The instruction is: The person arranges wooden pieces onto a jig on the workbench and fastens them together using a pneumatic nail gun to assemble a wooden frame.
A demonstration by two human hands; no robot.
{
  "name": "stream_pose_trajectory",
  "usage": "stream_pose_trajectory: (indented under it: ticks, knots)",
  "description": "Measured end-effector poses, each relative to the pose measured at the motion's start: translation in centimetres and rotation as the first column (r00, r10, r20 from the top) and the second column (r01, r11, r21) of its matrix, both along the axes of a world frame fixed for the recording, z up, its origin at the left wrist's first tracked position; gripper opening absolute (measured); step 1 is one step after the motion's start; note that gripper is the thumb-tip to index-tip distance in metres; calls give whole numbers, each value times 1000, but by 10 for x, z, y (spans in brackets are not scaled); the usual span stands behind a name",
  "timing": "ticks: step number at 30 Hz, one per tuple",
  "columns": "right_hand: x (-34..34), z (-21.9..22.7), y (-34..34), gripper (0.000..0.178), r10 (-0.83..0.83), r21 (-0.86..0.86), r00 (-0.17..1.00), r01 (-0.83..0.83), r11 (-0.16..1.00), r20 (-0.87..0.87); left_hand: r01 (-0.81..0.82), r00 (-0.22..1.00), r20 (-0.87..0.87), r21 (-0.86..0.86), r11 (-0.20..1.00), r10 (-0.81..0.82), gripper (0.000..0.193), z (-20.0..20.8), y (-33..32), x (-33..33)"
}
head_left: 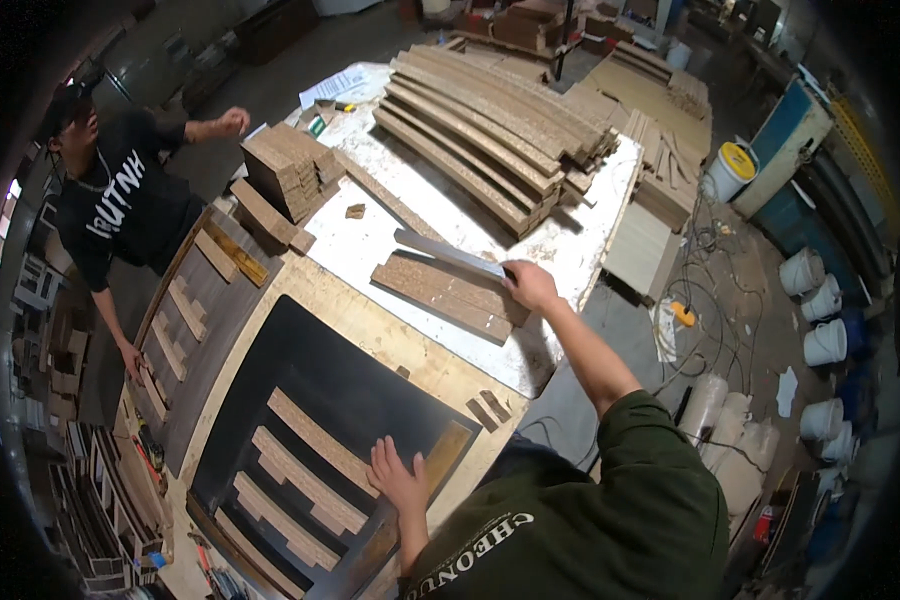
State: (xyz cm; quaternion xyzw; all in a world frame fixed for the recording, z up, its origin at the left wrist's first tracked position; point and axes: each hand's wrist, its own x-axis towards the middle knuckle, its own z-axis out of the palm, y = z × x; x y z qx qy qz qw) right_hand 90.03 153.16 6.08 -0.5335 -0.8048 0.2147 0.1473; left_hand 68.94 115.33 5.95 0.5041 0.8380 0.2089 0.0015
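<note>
My right hand [530, 285] reaches out over the white worktable [570, 250] and grips the end of a long grey metal strip [445, 252] lying across a small stack of chipboard strips [440, 295]. My left hand [398, 478] rests flat with fingers spread on a dark panel [360, 390], touching the end of one of three curved chipboard strips [315, 440] laid on it. The dark panel lies on a plywood board [370, 320].
A tall pile of curved chipboard strips [490, 130] fills the far side of the table. A stack of short blocks [290, 170] stands at the left. Another person in a black shirt [120, 200] works at a second dark panel [200, 310]. White buckets [820, 300] line the floor at the right.
</note>
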Motion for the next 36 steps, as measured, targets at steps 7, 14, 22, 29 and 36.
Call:
stream_pose_trajectory:
  ticks: [7,14,22,29,36]
  knots:
    - [-22,11,-24,34,111,-107,955,-146,984,-275,-86,992,-99,-84,993,78,52,-16,6,-2]
    - [-69,38,39,50,29,-59,985,-40,997,-168,-116,993,-32,-63,991,114,48,-12,5,1]
    - [-93,65,59,77,-344,271,939,333,903,-7,-159,987,0,18,987,160,41,-15,-4,3]
    - [-20,-35,85,73,-548,-530,-110,467,708,-829,-153,988,-22,33,988,154,40,-12,5,1]
    - [-15,-98,108,91,-463,-374,205,359,855,-863,-140,988,-65,10,990,140,39,-12,11,3]
